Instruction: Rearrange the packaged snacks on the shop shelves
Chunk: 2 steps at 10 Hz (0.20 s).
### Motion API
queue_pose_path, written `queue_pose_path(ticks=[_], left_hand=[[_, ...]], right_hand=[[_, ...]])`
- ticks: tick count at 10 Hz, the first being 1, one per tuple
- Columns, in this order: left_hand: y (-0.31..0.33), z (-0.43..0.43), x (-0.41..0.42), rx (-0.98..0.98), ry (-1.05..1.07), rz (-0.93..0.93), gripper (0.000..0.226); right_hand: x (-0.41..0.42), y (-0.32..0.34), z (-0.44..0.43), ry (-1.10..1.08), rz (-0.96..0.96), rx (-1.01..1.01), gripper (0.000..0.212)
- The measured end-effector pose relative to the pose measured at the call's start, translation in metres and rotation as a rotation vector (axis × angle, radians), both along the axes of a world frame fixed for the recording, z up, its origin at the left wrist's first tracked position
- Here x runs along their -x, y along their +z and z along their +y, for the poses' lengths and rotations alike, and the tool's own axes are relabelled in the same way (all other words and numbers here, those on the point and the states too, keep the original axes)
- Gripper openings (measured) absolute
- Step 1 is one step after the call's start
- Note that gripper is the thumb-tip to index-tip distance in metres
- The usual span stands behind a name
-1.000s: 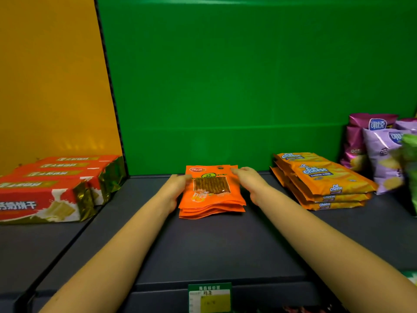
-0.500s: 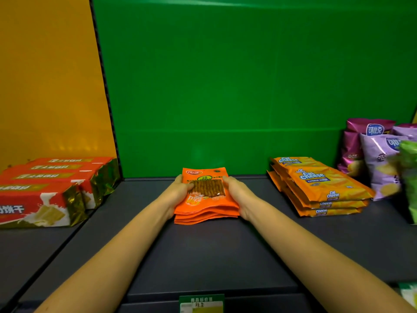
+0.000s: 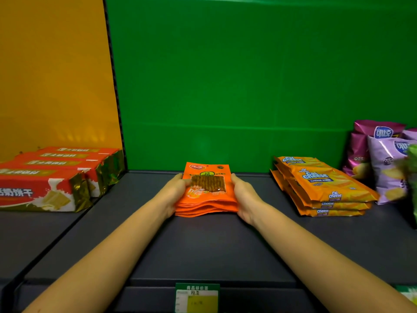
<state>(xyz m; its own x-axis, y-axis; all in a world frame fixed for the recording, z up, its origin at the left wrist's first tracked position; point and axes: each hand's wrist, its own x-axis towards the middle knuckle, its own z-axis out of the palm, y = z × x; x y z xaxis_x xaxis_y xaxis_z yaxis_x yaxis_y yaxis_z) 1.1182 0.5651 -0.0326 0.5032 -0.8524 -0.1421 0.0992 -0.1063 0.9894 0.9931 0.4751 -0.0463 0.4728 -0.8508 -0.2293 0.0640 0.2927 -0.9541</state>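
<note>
Left hand (image 3: 174, 194) and right hand (image 3: 244, 197) are clamping the orange snack pack stack (image 3: 206, 195) by its sides on the shelf (image 3: 214, 245); squeezing evenly should keep edges flush.

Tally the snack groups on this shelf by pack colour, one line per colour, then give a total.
Red wafer boxes: 1 group
Orange stick-snack pouches, between the left hand and right hand: 1 stack
Orange Cal Cheese packs: 1 stack
Purple chip bags: 1 group
Total: 4 groups; exact pack counts unclear.

Shop: price tag (image 3: 197, 297) on snack-stocked shelf (image 3: 225, 245).
</note>
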Motion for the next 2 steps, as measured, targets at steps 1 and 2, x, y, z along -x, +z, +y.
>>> queue_pose_path(ticks=[1,2], left_hand=[[0.0,0.002,-0.001,-0.002,0.049,-0.204,0.018],[0.001,0.008,-0.007,0.038,0.228,-0.649,0.04]], right_hand=[[0.002,0.006,0.003,0.022,0.017,0.022,0.04],[0.016,0.016,0.005,-0.042,0.09,0.189,0.021]])
